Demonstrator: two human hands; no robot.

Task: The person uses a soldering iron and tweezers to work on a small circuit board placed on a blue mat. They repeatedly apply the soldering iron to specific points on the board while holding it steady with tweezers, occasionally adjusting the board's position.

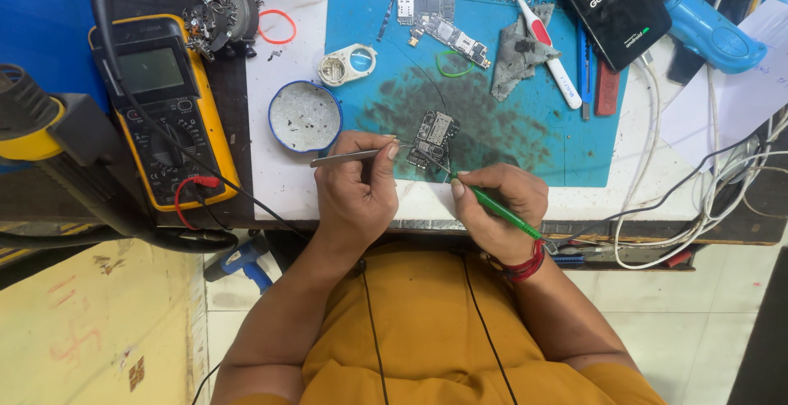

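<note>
White tabletop (283,167) carries the whole bench, with a blue work mat (525,138) spread toward its near edge. On the dark strip at the table's left side lies a yellow multimeter (164,105), the largest loose item. A black phone (611,7) sits at the mat's far right corner beside a blue tool (710,36). A round blue-rimmed tin (304,116) rests just off the mat's left edge, and a long circuit board (443,23) lies near the mat's far edge.

Close to the mat's near edge sits a small circuit board (432,138). It looks light, stiff and thin, with delicate parts on its face, so I judge it is safest steadied by its bare edges rather than pressed on top.

The left hand (355,187) has its fingers closed around metal tweezers (349,157), whose tips reach the small circuit board's left side. The right hand (497,208) is clamped on a green-handled tool (497,208), tip at the board's near corner.
</note>
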